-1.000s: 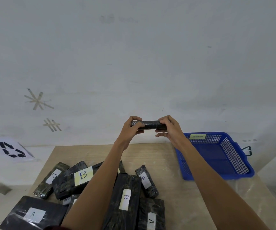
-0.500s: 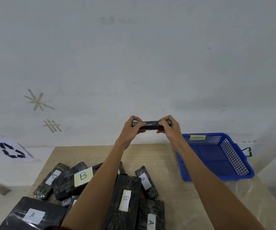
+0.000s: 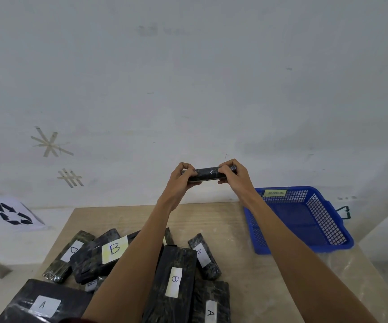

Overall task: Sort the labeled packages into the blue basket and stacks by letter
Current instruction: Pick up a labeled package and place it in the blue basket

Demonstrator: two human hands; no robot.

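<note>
Two hands: the left hand point(image 3: 181, 176) and the right hand point(image 3: 233, 174) are raised side by side in front of the wall point(image 3: 188, 78), above the far edge of the table point(image 3: 246, 276).
Held package point(image 3: 208, 174): a dark wrapped bar, lying level between the hands and clear of the table; its letter cannot be read from this side.
Left fingers: curled round the left end of the bar, thumb underneath.
Right fingers: curled over the right end, thumb underneath.
Blue basket point(image 3: 325, 220): a mesh-walled tray at the far right corner of the table, lower than the held package and to its right; a yellowish tag point(image 3: 274, 193) is fixed to its back wall.
Package pile: dark wrapped packages lie overlapping on the near left part of the table, well apart from the basket.
D package point(image 3: 68, 256): at the left edge of the pile, white label up.
Yellow-label B package point(image 3: 99, 255): just right of the D package and overlapping it.
Long B package point(image 3: 174, 283): between the two forearms, resting on top of others.
Small B package point(image 3: 203, 255): just right of the long one, tilted.
A packages: one flat at the near left point(image 3: 41, 304), one at the near centre point(image 3: 211, 308).
Background: a sheet bearing a recycling sign point(image 3: 13, 214) at left; tape marks point(image 3: 48, 144) on the wall.
</note>
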